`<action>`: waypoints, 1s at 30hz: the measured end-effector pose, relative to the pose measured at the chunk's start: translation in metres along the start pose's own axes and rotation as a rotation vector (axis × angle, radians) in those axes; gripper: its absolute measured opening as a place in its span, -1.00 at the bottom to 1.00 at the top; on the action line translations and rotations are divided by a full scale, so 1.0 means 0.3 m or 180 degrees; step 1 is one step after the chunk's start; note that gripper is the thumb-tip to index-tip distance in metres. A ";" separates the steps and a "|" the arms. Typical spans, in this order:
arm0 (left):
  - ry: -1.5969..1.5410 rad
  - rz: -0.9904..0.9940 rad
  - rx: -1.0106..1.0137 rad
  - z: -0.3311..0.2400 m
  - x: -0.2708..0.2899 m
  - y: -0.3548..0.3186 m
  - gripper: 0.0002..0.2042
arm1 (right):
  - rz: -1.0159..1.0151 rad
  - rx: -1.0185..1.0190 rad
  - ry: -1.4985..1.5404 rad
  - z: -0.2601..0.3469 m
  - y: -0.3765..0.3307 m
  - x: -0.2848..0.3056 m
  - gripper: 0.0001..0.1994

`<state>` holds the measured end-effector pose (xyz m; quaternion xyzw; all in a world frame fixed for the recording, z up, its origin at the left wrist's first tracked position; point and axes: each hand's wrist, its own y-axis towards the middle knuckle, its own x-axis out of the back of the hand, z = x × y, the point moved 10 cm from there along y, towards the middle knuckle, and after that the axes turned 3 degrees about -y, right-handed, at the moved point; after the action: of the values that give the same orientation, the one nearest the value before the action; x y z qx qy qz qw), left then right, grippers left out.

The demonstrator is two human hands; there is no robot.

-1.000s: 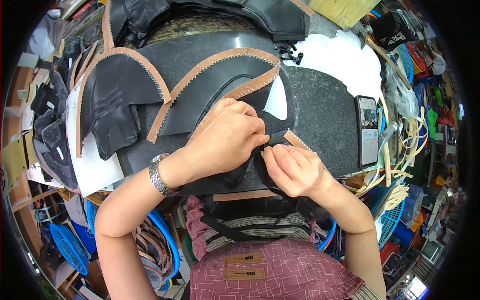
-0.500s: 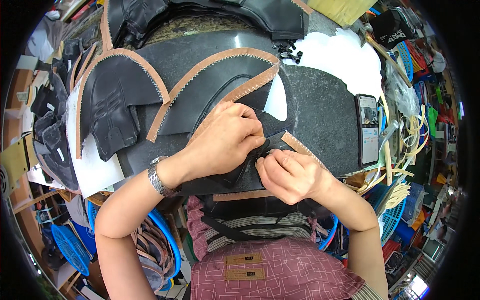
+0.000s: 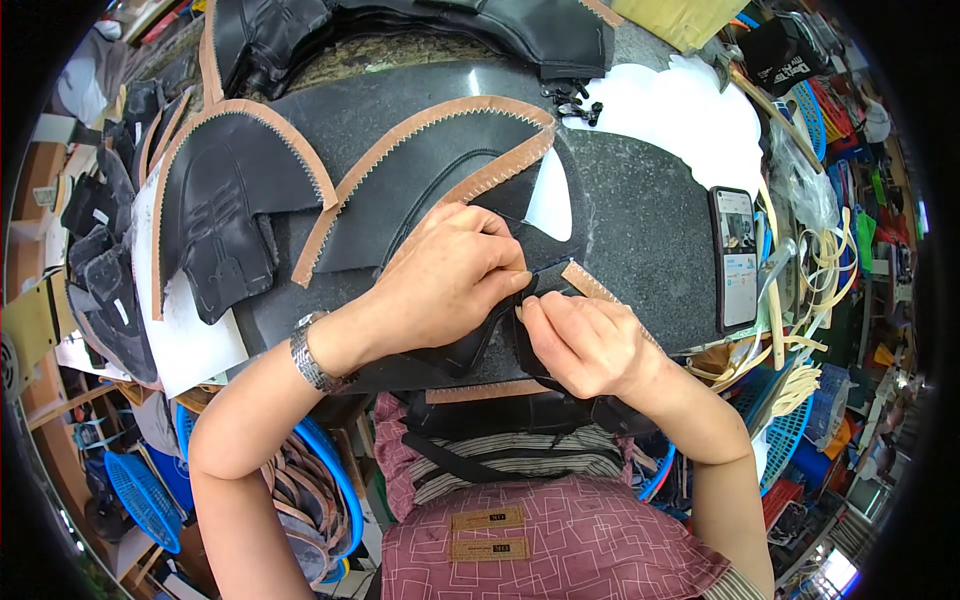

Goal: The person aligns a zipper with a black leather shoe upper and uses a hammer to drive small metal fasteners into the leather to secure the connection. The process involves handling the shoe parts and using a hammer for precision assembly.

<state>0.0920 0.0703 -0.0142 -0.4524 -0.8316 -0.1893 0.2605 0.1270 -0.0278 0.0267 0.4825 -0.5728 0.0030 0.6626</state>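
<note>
The phone [image 3: 737, 260] stands upright in view on the right part of the dark slab [image 3: 650, 230], and the held piece [image 3: 548, 282], black leather, lies well to its left and a little nearer the person. The left hand [image 3: 455, 260], left of the phone with a metal watch [image 3: 315, 355] on its wrist, has thumb and fingers pinched closed on the dark edge of this piece. The right hand [image 3: 585, 340], between that hand and the phone, curls its fingers, the tips pressed together on the same edge; whether something thin is also between them is too small to tell. A brown strip [image 3: 595, 283] with stitches runs under the right hand, on the side toward the phone. Farther left of the phone lie a looped piece [image 3: 430, 160] with zigzag-stitched brown edging and a flat piece [image 3: 225, 190] edged likewise, partly over white paper [image 3: 205, 345]. Just beyond the phone spreads a white sheet [image 3: 685, 120], with small black parts [image 3: 575, 103] at its left end. Pale strips [image 3: 838, 270] curl right of the phone, and a blue basket [image 3: 790, 435] sits below it.
</note>
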 end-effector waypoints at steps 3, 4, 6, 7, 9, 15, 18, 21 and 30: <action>-0.0018 -0.0018 0.0003 0.002 0.002 -0.002 -0.89 | 0.0042 0.0050 0.0005 0.001 0.004 0.000 -0.77; -0.0030 -0.0058 0.0008 0.002 0.004 -0.003 -0.89 | 0.0055 0.0058 -0.0002 0.001 0.004 -0.001 -0.77; -0.0053 -0.0107 0.0034 0.006 0.007 -0.004 -0.88 | 0.0079 0.0077 -0.0016 0.000 0.002 -0.004 -0.77; -0.0062 -0.0117 0.0055 0.008 0.008 -0.005 -0.88 | 0.0084 0.0080 -0.0017 -0.002 0.004 -0.003 -0.76; -0.0100 -0.0122 0.0105 0.015 0.009 -0.006 -0.87 | 0.0095 0.0088 -0.0018 -0.005 0.008 -0.002 -0.76; -0.0177 -0.0004 0.0186 0.015 0.008 -0.001 -0.86 | 0.0039 0.0117 0.0008 -0.003 0.003 -0.002 -0.75; -0.0092 0.0082 0.0174 0.010 0.007 -0.005 -0.86 | 0.0021 0.0138 0.0030 0.002 -0.004 -0.005 -0.74; -0.0010 0.0155 0.0113 0.003 0.005 -0.002 -0.86 | 0.0028 0.0162 0.0020 0.006 -0.006 -0.007 -0.74; 0.0041 -0.0214 -0.0070 -0.014 0.000 -0.019 -0.96 | -0.0015 0.0495 0.0203 0.057 -0.008 -0.004 -0.83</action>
<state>0.0881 0.0649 -0.0115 -0.4258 -0.8425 -0.2100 0.2545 0.1150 -0.0394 0.0221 0.5335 -0.5483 0.0612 0.6411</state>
